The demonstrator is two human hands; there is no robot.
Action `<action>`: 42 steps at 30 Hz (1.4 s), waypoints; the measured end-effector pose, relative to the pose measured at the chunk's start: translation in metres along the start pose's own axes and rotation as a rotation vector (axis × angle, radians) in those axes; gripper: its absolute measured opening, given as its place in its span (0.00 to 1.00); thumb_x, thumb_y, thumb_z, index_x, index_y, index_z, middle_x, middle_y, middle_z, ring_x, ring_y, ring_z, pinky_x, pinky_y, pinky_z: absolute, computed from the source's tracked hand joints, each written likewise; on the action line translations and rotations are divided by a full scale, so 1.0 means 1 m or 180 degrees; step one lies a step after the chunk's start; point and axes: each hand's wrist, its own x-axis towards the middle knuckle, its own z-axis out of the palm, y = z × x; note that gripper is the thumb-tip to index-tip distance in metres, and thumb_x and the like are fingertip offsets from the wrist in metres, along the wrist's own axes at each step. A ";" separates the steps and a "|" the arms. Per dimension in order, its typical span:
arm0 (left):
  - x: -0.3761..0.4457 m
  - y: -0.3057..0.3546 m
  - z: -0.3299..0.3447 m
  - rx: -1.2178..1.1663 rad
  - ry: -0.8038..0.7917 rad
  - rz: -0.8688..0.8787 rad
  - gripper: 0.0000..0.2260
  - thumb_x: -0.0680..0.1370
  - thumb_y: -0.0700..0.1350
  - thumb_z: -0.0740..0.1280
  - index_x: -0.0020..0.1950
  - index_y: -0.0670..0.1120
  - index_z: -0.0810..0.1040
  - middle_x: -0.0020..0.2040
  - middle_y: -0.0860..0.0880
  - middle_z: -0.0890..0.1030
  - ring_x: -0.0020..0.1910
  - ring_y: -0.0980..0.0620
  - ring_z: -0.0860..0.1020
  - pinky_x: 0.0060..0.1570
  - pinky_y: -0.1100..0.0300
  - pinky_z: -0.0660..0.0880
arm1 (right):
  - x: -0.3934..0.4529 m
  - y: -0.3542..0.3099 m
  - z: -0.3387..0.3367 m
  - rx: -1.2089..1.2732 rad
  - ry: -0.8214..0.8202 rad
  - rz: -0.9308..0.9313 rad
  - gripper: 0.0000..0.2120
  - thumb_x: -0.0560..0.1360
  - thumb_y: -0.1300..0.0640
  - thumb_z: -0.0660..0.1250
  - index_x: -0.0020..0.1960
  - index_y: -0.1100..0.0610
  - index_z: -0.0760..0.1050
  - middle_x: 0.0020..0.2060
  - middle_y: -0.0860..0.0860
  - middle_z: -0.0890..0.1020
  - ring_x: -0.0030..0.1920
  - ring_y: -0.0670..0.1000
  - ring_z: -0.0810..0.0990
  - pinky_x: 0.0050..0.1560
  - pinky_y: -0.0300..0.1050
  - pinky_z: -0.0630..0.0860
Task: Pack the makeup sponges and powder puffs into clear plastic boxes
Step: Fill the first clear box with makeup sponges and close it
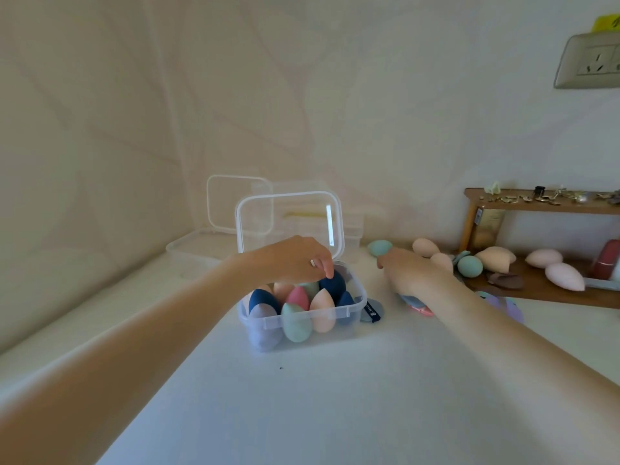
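Observation:
A clear plastic box (355, 308) stands mid-table with its hinged lid (290, 223) raised. Inside stand several egg-shaped makeup sponges: navy, pink, peach, teal and lilac. My left hand (295, 260) hangs over the box, its curled fingertips gripping the top of a navy sponge (332, 285) at the back right. To the right of the box, my right hand (412, 273) lies palm down on the table over flat grey and pink powder puffs (417, 305). Its fingers stretch toward a loose teal sponge (379, 247).
More clear boxes (201, 246) stand behind by the wall. Loose sponges lie at the right: peach (425, 246), teal (469, 266), beige (496, 258), pink (565, 276). A grey puff (372, 310) lies beside the box, a lilac one (506, 307) farther right. A wooden shelf (536, 204) carries small clutter.

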 end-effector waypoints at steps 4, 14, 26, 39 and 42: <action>0.000 -0.003 0.006 -0.0034 -0.0034 0.0038 0.11 0.78 0.40 0.60 0.52 0.48 0.81 0.54 0.53 0.80 0.49 0.57 0.73 0.44 0.76 0.66 | 0.005 0.000 0.005 0.0123 0.0049 0.0010 0.13 0.78 0.67 0.54 0.61 0.63 0.70 0.57 0.57 0.75 0.53 0.57 0.76 0.46 0.42 0.66; -0.011 -0.002 0.001 -0.0183 -0.0179 0.0146 0.09 0.77 0.43 0.63 0.49 0.51 0.82 0.45 0.55 0.80 0.42 0.62 0.76 0.44 0.71 0.71 | -0.011 -0.002 -0.038 0.2447 0.1232 -0.0086 0.15 0.79 0.61 0.56 0.64 0.56 0.73 0.51 0.55 0.78 0.36 0.55 0.81 0.32 0.42 0.80; -0.034 0.006 0.011 0.0178 -0.0482 -0.0202 0.09 0.79 0.46 0.61 0.39 0.45 0.72 0.32 0.54 0.71 0.31 0.56 0.69 0.34 0.66 0.67 | -0.047 -0.044 -0.058 0.3388 -0.1816 -0.0915 0.11 0.80 0.65 0.56 0.52 0.57 0.76 0.43 0.59 0.81 0.33 0.52 0.83 0.37 0.39 0.82; -0.028 -0.009 0.013 0.0010 -0.0892 -0.0253 0.05 0.78 0.49 0.61 0.52 0.52 0.74 0.53 0.54 0.76 0.55 0.52 0.73 0.55 0.63 0.70 | -0.036 -0.050 -0.049 0.3060 -0.2003 -0.0784 0.14 0.73 0.72 0.59 0.49 0.55 0.75 0.46 0.53 0.78 0.46 0.51 0.79 0.48 0.39 0.78; -0.028 -0.012 0.012 -0.0267 -0.1010 -0.0290 0.17 0.78 0.45 0.62 0.67 0.50 0.70 0.63 0.53 0.75 0.62 0.53 0.72 0.64 0.59 0.69 | -0.032 -0.057 -0.049 0.2617 -0.2107 -0.0790 0.14 0.73 0.72 0.59 0.48 0.56 0.76 0.45 0.53 0.78 0.47 0.51 0.78 0.51 0.40 0.76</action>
